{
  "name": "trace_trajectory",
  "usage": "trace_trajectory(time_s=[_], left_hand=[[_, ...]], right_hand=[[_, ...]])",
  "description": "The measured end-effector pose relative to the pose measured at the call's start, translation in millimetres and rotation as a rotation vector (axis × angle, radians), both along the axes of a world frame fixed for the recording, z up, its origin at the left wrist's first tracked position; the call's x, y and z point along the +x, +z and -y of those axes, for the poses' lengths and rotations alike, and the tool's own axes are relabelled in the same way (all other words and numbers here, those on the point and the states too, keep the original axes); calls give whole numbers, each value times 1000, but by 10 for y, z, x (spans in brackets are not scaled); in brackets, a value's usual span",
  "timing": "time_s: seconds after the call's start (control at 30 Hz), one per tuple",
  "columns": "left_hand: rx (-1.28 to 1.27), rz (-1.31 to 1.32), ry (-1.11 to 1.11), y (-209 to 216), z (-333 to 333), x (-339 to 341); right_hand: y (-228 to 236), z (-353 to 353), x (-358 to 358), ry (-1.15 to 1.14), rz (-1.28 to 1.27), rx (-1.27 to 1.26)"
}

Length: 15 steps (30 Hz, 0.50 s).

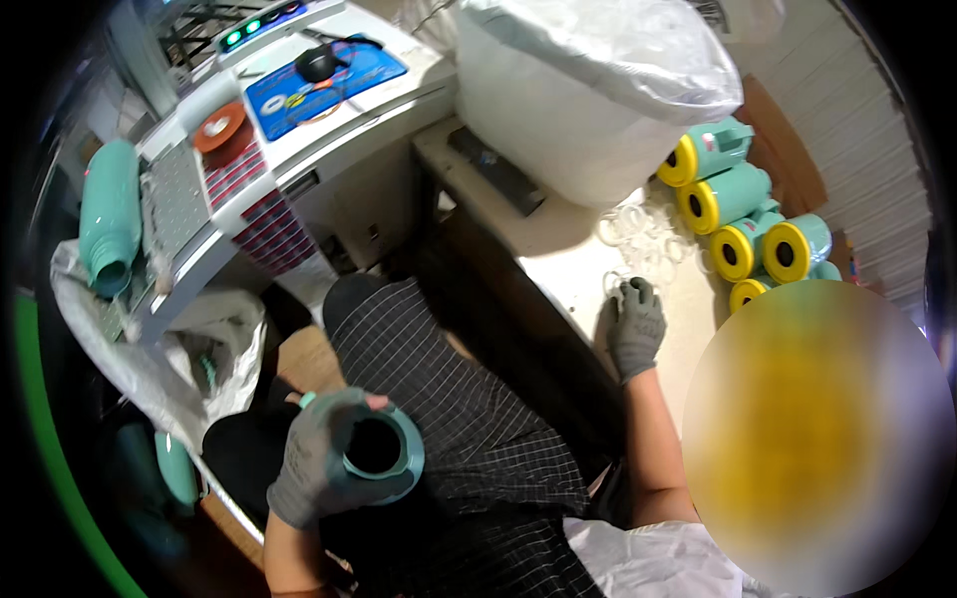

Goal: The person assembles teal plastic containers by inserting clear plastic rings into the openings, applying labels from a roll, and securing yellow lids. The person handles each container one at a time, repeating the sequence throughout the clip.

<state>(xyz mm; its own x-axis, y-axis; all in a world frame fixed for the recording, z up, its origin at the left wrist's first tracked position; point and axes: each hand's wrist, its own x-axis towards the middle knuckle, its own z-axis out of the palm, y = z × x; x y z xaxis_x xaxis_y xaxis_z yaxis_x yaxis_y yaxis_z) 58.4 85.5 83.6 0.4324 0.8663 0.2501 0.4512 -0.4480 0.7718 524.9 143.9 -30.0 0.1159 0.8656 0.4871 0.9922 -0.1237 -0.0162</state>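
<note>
Teal container (412, 460), in left hand (321, 460), well apart from right hand (637, 326)

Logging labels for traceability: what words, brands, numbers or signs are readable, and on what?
No text I can reliably quote.
Display panel: green lit marks, too small.
Blue mat: print, too small.
Gloved right hand: faint print, blurred.
Gloved left hand: faint marks, blurred.
Topmost yellow-ended teal container: small red mark, too small.

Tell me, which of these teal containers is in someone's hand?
The open-mouthed teal container, gripped by the gloved left hand; no hand holds the yellow-ended containers at right or the teal bottle at upper left.
</note>
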Motion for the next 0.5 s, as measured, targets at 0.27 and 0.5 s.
trace_trajectory(time_s=[0.27,0.5], left_hand=[[175,-141,97,-132,4,126],[281,-278,100,-41,145,104]], right_hand=[[198,-136,-756,235,-849,8],[925,143,-2372,1243,-657,-180]])
